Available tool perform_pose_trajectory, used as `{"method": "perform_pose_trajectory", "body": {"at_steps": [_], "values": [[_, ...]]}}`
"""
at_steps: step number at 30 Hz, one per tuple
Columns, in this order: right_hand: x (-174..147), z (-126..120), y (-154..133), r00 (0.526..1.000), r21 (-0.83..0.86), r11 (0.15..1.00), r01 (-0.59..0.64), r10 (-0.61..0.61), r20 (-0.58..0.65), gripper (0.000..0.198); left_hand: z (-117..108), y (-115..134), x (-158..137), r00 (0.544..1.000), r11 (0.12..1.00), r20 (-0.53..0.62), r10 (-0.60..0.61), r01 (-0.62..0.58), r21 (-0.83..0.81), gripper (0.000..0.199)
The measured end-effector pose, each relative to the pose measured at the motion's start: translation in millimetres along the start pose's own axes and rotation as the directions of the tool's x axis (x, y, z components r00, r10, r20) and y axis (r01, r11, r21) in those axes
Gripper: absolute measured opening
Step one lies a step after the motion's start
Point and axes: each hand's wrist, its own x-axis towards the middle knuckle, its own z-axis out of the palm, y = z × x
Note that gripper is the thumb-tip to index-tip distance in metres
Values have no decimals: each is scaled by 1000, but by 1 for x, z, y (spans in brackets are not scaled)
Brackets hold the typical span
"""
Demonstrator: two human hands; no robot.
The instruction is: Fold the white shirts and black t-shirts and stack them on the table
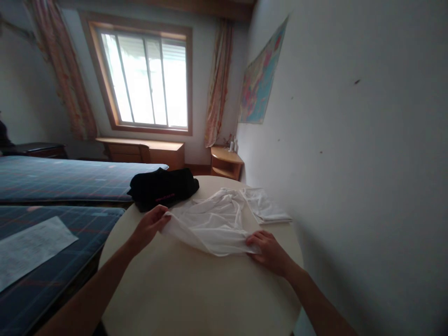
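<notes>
A thin white cloth garment (pixel 210 224) lies crumpled over the round table, its near edge stretched between my two hands. My left hand (pixel 152 224) pinches the left corner of that edge, close to a black folded cloth item (pixel 163 186) with small reddish lettering. On the other side, my right hand (pixel 268 249) has its fingers closed on the right end of the edge. Exactly what kind of garment it is cannot be made out. Beyond my right hand rests a flat folded white garment (pixel 268 205).
The cream round table (pixel 196 294) stands against the white wall (pixel 367 186). To the left are blue plaid mattresses (pixel 70 179), the nearer one with a printed sheet (pixel 35 247) on it. A wooden corner shelf (pixel 226 158) and a low desk (pixel 150 144) stand beyond.
</notes>
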Motion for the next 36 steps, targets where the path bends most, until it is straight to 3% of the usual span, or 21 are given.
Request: {"method": "perform_pose_trajectory", "body": {"at_steps": [6,11,15,18,22,23,26,28,33,36], "values": [[-24,2,7,992,111,986,-124,121,34,28,0,-29,-21,963,987,246,-113,81,137,48],[-40,-13,-5,970,218,947,-236,242,1,36,10,-50,-38,918,925,370,-145,-7,379,45],[-54,-21,-19,977,237,949,-207,190,94,26,14,-48,-42,885,867,431,-178,-66,494,49],[-64,-20,-23,975,185,975,-122,83,204,24,11,-34,-43,793,845,546,-272,-75,530,52],[-70,-11,-14,991,60,996,-73,66,115,43,6,-10,-41,612,843,664,-429,5,539,61],[-70,-8,-11,994,42,996,-79,75,83,45,7,-5,-41,609,844,667,-430,9,536,61],[-70,-3,-4,995,25,997,-69,67,67,38,15,3,-43,707,850,628,-325,-73,521,48],[-70,-4,-6,995,29,999,-42,39,94,35,22,7,-48,709,855,647,-281,-122,504,38],[-73,-21,-17,991,26,999,-38,34,127,35,32,17,-65,560,846,742,-369,-128,517,35],[-74,-29,-20,989,-20,999,-46,49,142,37,31,24,-73,431,851,790,-435,-90,518,35]]}}
